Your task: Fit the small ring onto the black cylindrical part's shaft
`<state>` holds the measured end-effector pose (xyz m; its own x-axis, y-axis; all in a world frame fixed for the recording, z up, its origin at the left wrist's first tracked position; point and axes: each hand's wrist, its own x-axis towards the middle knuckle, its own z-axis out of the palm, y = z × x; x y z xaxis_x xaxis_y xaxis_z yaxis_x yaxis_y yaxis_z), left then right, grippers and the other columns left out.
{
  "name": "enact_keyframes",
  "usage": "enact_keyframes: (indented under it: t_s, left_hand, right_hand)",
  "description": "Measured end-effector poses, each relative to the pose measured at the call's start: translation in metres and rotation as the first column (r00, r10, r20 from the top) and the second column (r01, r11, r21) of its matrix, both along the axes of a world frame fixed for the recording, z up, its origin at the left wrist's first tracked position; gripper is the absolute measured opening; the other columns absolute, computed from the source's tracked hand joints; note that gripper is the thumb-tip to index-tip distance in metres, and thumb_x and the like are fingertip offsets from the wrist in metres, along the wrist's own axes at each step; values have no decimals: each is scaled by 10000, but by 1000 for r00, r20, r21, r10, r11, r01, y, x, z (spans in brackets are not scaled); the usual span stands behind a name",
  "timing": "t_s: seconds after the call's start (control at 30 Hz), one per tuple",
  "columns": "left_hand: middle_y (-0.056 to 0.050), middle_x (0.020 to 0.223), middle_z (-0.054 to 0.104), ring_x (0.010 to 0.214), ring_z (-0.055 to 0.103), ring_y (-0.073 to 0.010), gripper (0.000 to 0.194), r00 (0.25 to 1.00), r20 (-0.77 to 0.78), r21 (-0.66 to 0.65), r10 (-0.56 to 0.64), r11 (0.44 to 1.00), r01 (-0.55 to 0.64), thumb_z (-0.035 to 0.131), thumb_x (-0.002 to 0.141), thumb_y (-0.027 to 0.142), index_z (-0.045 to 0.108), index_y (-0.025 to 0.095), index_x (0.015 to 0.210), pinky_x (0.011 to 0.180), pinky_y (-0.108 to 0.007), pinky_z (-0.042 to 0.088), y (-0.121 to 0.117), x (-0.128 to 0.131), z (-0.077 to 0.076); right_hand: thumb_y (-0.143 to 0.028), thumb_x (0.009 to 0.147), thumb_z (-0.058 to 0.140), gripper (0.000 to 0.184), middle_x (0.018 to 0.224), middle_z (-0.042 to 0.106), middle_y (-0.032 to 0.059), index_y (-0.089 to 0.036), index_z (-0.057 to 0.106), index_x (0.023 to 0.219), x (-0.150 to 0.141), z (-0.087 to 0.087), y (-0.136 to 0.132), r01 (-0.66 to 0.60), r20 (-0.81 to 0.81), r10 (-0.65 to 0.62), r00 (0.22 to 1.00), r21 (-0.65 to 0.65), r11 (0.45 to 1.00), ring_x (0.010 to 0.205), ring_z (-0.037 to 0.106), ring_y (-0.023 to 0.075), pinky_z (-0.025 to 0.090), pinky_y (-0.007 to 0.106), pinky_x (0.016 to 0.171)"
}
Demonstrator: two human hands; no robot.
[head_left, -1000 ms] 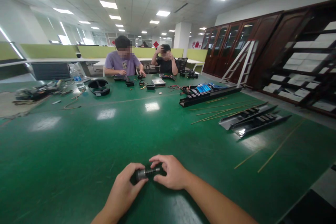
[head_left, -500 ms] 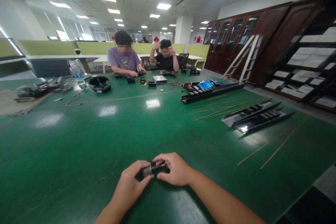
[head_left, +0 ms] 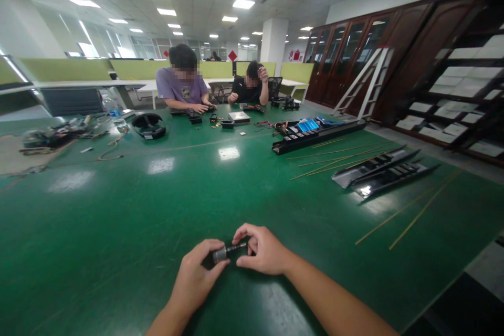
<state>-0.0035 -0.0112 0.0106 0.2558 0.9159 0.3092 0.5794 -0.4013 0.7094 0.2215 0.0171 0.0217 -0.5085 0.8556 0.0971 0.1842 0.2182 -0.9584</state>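
While the left hand (head_left: 195,273) pinched the grey barrel of a small cylindrical part (head_left: 220,255) between thumb and fingers, the right hand (head_left: 264,252) was curved, its thumb and forefinger spread apart around the part's thin dark shaft (head_left: 235,247). Whether a curled finger of that hand touched the shaft's tip, I could not tell. The part lay between the two hands, its shaft pointing toward the right one, over the green table (head_left: 137,220). Beyond the hands and to their right were thin rods (head_left: 423,212), two dark metal channels (head_left: 394,181) and a long black tray (head_left: 289,146) with a blue packet (head_left: 308,125). A black headset (head_left: 148,128) sat far ahead of the left hand; straight ahead of both, two people worked at the table's far side.
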Motion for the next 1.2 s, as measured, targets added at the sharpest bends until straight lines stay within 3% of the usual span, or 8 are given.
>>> enact_keyframes:
  t_s: [0.17, 0.33, 0.57, 0.83, 1.2]
  left_hand:
    - [-4, 1017, 700, 943, 669, -181, 213, 1000, -8, 4, -14, 1000, 14, 713, 805, 245, 645, 256, 1006, 851, -287, 526, 1, 0, -1]
    - [2, 1013, 703, 940, 668, -176, 228, 1000, -1, 11, -24, 1000, 24, 729, 794, 248, 646, 264, 1007, 847, -282, 521, 1, -2, -6]
    - [-7, 1003, 705, 935, 664, -181, 230, 999, -4, -1, -41, 999, 41, 738, 783, 240, 656, 255, 997, 845, -290, 516, 1, 0, -8]
    - [-34, 1013, 725, 941, 681, -208, 251, 999, -36, 41, 14, 999, -13, 733, 780, 283, 680, 245, 1022, 865, -322, 536, -1, 1, -7]
    - [1, 991, 734, 917, 693, -192, 250, 998, -55, 39, 8, 999, -6, 745, 772, 298, 689, 276, 1015, 839, -302, 550, 0, 2, -10]
  right_hand:
    - [-209, 644, 792, 523, 1018, 700, 53, -178, 635, 1143, -2, -5, 1, 17, -39, -19, 999, -58, 998, 505, 398, 38, 352, 192, 502]
    - [-241, 638, 807, 533, 1015, 706, 71, -180, 664, 1148, -6, -11, 2, -14, -58, 7, 998, -113, 994, 621, 556, 102, 415, 223, 566]
    - [-239, 650, 797, 524, 1031, 704, 78, -178, 673, 1156, -5, -15, 1, -39, -15, 39, 999, -44, 998, 738, 642, 158, 488, 256, 644]
    - [-242, 687, 756, 344, 843, 710, 50, -161, 740, 1021, -5, -16, 2, -4, 71, -3, 997, 96, 995, 621, 578, 126, 447, 227, 564]
    - [-275, 743, 720, 239, 816, 739, 49, -177, 770, 956, -8, -17, 2, 24, 151, -56, 987, 207, 978, 660, 639, 152, 466, 236, 590]
